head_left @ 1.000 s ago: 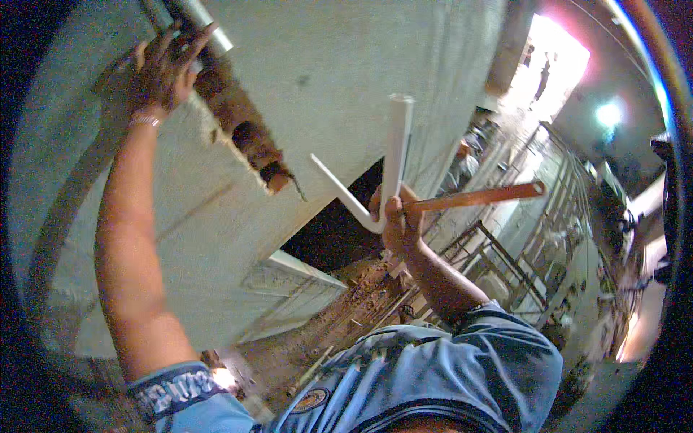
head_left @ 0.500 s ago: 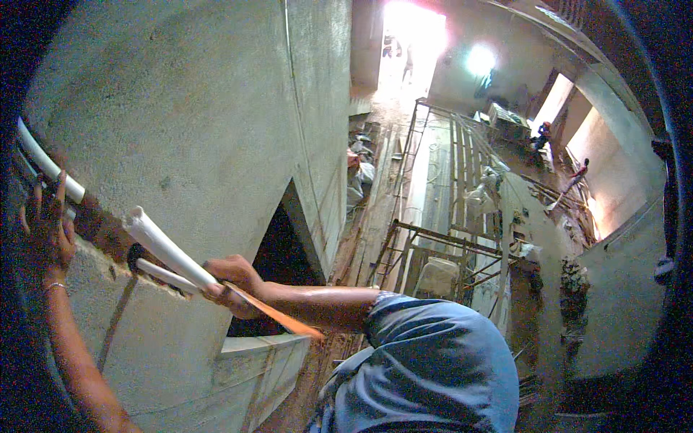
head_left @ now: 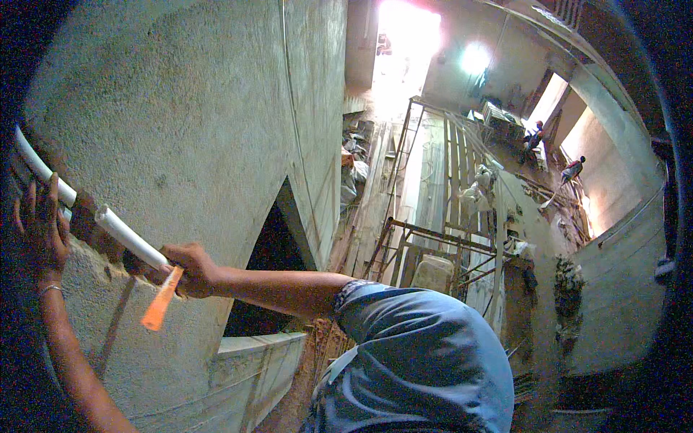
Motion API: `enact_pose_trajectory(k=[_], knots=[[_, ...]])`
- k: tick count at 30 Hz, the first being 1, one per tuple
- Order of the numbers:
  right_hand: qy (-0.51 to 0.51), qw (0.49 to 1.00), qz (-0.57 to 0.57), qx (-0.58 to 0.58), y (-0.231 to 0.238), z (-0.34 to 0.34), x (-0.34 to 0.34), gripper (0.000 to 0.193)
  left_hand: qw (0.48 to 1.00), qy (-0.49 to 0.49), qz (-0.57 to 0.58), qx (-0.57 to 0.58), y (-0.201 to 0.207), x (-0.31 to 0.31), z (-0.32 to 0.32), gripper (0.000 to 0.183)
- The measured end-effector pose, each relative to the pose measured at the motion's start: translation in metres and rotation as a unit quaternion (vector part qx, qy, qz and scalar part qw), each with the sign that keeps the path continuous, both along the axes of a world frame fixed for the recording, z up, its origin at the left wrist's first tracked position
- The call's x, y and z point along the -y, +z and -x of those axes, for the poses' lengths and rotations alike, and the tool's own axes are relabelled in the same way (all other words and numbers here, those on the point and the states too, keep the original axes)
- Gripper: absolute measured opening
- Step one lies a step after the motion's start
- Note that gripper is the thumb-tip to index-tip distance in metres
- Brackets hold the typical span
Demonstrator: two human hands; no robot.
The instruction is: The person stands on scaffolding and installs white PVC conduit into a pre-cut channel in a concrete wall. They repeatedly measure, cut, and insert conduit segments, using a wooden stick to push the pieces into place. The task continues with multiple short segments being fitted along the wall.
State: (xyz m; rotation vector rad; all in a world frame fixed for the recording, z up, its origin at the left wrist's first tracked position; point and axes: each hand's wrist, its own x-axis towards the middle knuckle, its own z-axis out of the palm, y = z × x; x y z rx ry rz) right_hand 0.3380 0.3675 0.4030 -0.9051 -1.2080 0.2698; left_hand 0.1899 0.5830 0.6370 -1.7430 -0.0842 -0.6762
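From my feed, I have the left hand (head_left: 47, 234) at 9 o'clock in the view, fingers spread and laid over the upper white pipe (head_left: 35, 160) where it runs along a rough brown groove (head_left: 84, 221) in the grey wall (head_left: 180, 144); whether it presses hard there, I cannot tell. The right hand (head_left: 190, 270), between 8 and 9 o'clock, is closed around the lower end of the loose white pipe (head_left: 131, 237), with an orange strip (head_left: 160, 302) caught in the same grip and jutting toward 7 o'clock. The two hands are well apart. The loose pipe points from the fist toward 10 o'clock, its open end near the lower end of the upper pipe but not touching it. I judge the work partway: the upper pipe appears to be in its place along the groove, while the loose one is in line with it only roughly and not joined. That gap between the two ends is what I count as left, along with the exposed groove around them, which shows no filling. How deep the loose pipe sits against the groove, I cannot tell. At 3 o'clock from the right hand lies a dark opening (head_left: 268, 263) in the wall, and a metal frame (head_left: 411, 229) stands beyond it.
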Motion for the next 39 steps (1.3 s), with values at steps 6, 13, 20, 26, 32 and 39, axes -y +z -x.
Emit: enact_pose_trajectory(k=[6, 13, 20, 26, 32, 39], knots=[[-0.098, 0.991, 0.032, 0.081, 0.007, 0.010, -0.037, 0.021, 0.997, 0.072, 0.036, 0.016, -0.005, -0.004, 0.002, 0.048], [-0.036, 0.999, 0.022, 0.012, 0.021, 0.002, -0.046, 0.019, 0.998, 0.047, 0.047, 0.011, 0.003, 0.015, -0.004, 0.049], [-0.138, 0.986, 0.033, 0.085, 0.018, 0.002, -0.074, 0.027, 0.998, -0.031, 0.017, 0.045, 0.021, 0.069, -0.021, 0.046], [-0.139, 0.986, 0.035, 0.090, 0.014, 0.003, -0.088, 0.030, 0.999, 0.000, -0.001, 0.049, 0.019, 0.072, -0.024, 0.045], [-0.104, 0.990, 0.077, 0.052, 0.019, 0.000, -0.085, 0.028, 0.998, -0.006, -0.002, 0.060, 0.009, 0.053, -0.022, 0.052], [-0.057, 0.987, 0.140, 0.052, 0.031, 0.001, -0.084, 0.039, 0.990, 0.125, 0.070, 0.019, 0.015, 0.058, -0.023, 0.050]])
